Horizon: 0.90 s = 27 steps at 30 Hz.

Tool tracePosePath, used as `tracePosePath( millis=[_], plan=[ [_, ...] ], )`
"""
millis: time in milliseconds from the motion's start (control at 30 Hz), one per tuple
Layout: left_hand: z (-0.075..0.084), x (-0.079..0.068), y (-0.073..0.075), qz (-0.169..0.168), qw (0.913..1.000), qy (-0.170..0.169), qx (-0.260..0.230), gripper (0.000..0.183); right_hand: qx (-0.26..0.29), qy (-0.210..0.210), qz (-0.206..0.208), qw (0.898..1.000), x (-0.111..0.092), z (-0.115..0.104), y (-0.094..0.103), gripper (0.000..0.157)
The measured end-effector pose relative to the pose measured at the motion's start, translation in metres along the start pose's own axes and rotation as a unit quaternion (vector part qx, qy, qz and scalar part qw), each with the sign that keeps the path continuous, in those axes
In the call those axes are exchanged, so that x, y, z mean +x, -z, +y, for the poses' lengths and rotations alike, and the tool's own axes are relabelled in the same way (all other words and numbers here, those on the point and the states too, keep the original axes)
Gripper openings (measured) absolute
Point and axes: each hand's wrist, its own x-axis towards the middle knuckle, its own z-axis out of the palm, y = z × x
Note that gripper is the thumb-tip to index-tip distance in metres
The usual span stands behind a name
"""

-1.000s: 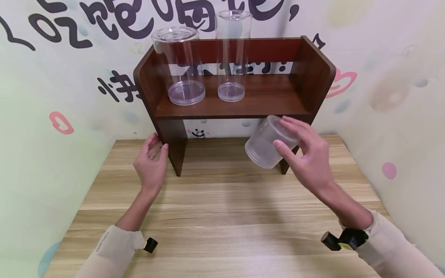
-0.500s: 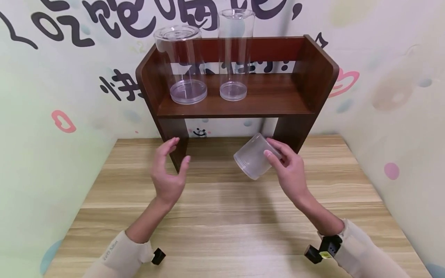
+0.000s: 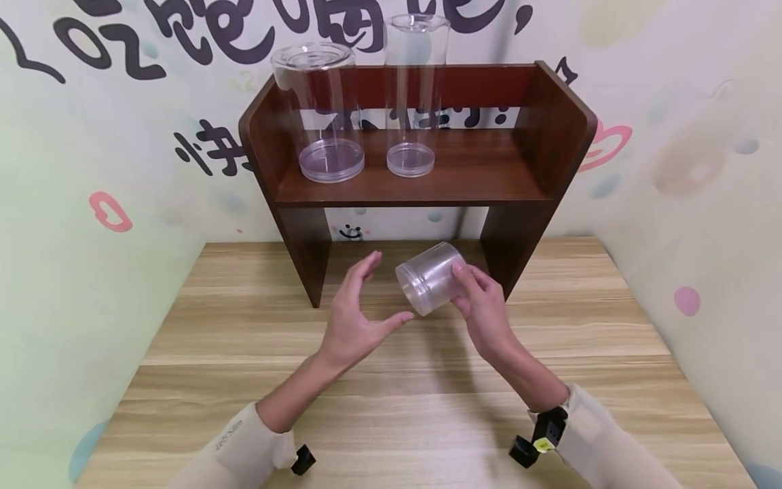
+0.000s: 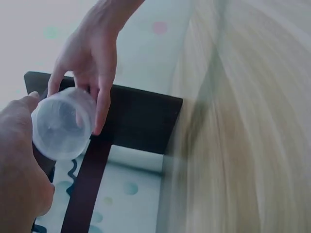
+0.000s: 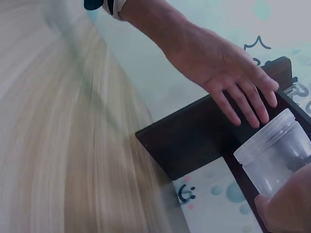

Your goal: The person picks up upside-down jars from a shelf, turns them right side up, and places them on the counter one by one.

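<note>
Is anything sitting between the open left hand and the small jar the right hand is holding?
Nothing visible. The left hand hangs open just left of the small clear jar, which the right hand grips above the wooden table; only air shows in the gap.

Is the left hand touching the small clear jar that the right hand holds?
Apart. In the head view, the left hand is open beside the small jar, with wooden table visible between its fingertips and the jar's end. The right hand alone holds it.
</note>
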Motion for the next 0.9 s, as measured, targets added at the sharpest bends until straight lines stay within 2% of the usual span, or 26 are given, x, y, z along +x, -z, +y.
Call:
tracePosePath(
  millis=[233,433,600,733,900],
  plan=[
    [-0.002,-0.004,-0.015,-0.029,0.9988,0.028,0.029,0.107,0.059,-0.042,-0.002,0.997,0.001,0.013,-0.006,0.043],
    [-0.004,-0.006,-0.021,-0.027,0.9988,0.038,-0.012,0.101,0.092,-0.06,-0.02,0.994,0.0,0.017,-0.009,0.049],
    [-0.005,-0.006,-0.02,-0.027,0.9982,0.044,-0.03,0.098,0.077,-0.063,-0.032,0.994,-0.001,0.017,-0.008,0.049],
    [-0.006,-0.005,-0.017,-0.031,0.9986,0.038,-0.019,0.095,0.048,-0.07,-0.045,0.995,-0.002,0.018,-0.005,0.047],
    [-0.006,-0.003,-0.01,-0.054,0.9977,0.041,0.005,0.091,-0.001,-0.076,-0.059,0.995,-0.002,0.019,0.001,0.043]
  ],
)
